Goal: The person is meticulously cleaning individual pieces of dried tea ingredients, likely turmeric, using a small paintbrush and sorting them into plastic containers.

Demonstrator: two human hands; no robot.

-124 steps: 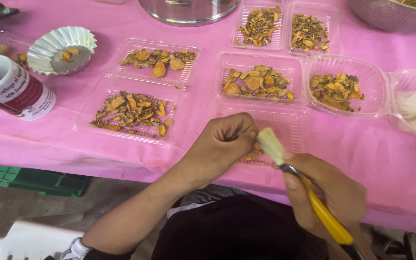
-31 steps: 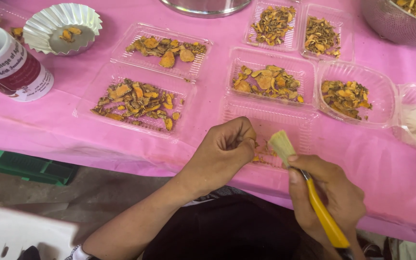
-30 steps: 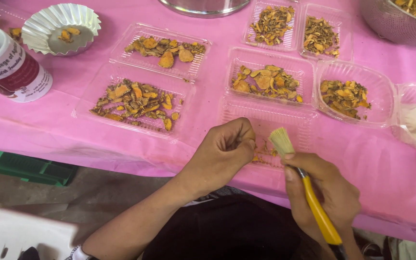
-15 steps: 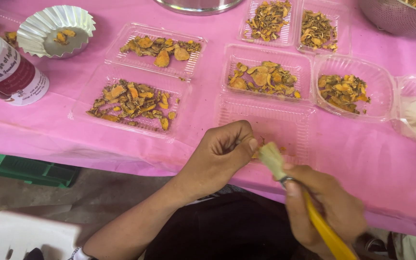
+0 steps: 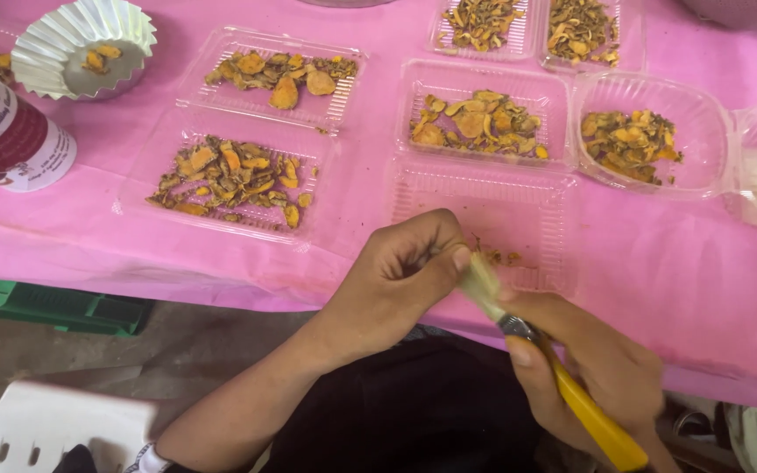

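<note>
- The right hand [image 5: 597, 368] grips a brush [image 5: 554, 372] by its yellow handle, at the near edge of a pink table [image 5: 685, 289], fingers closed around the metal ferrule and handle.
- The pale bristles touch the fingertips of the left hand [image 5: 396, 276], which is clenched around something small; what it pinches cannot be told.
- Both hands meet over the near rim of a clear tray [image 5: 501, 210] that holds only a few orange crumbs.
- To the left, a second tray [image 5: 229, 180] carries a spread of dried orange-brown slices.
- Farther back, a third tray [image 5: 278, 74] and a fourth tray [image 5: 484, 118] hold similar slices.
- A round clear tub [image 5: 646, 140] to the right holds a darker heap of the same pieces.
- At the left edge lies a white-and-maroon can [image 5: 2, 131], with a fluted foil cup [image 5: 89, 44] just behind it holding a few slices.
- At the far edge, two more small trays [image 5: 532, 26] sit side by side, filled with chopped pieces.
- Below the table, a green crate [image 5: 45, 302] rests on the floor, and a white plastic object [image 5: 45, 429] shows at the bottom left corner.
</note>
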